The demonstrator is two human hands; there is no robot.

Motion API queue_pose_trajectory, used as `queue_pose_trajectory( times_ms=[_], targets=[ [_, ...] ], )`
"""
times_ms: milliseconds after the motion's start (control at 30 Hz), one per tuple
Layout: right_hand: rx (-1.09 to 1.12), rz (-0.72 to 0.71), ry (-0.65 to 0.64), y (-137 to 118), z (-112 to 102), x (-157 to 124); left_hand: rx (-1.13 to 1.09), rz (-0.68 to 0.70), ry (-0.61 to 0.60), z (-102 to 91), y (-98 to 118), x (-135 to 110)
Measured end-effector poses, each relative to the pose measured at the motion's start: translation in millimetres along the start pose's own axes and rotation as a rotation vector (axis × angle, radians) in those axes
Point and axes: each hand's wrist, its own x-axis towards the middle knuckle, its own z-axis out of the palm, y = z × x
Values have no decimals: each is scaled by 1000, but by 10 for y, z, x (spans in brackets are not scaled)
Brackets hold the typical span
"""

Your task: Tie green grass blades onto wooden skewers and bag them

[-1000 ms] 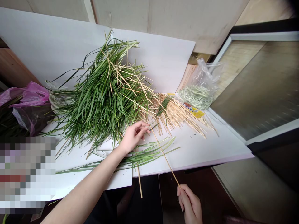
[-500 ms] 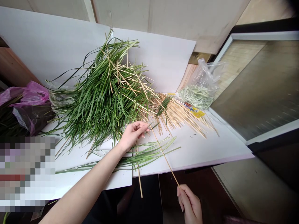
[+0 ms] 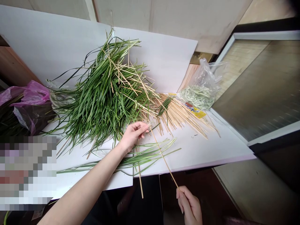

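A thin bamboo skewer [image 3: 164, 157] slants from one of my hands to the other. My left hand [image 3: 134, 135] pinches around its upper end, where a short bit of green leaf pokes out by the fingertips. My right hand [image 3: 189, 204] is closed on its lower end, past the table's front edge. Loose garlic chive leaves [image 3: 150, 158] lie under my left wrist. Another skewer [image 3: 140, 182] lies across them and sticks out over the edge. Behind my left hand rises a big heap of garlic chives [image 3: 100, 97] with several skewers scattered on top.
Many skewers [image 3: 180, 115] are spread on the white table [image 3: 225, 150], beside a yellow wrapper [image 3: 198, 112]. A clear bag of pale green shreds [image 3: 199, 95] stands at the right, near a framed glass panel [image 3: 264, 84]. A pink plastic bag [image 3: 35, 93] sits at the left.
My right hand and the skewer's lower end have shifted very slightly left. My left hand stays at the upper end; the heaps have not moved.
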Motion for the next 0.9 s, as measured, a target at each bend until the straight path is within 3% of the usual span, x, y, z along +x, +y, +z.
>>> queue_pose_trajectory(
  times_ms=[300,700,800,900],
  targets=[
    [14,-10,3,7,9,-4,40,-24,-29,-3,-14,-14],
    [-5,13,34,-34,25,8,246,-47,-432,15,-84,-34],
    [-1,11,54,-52,30,14,393,18,-453,-48,16,-7],
    [44,16,85,-58,39,0,540,117,-368,-111,270,17]
  ],
)
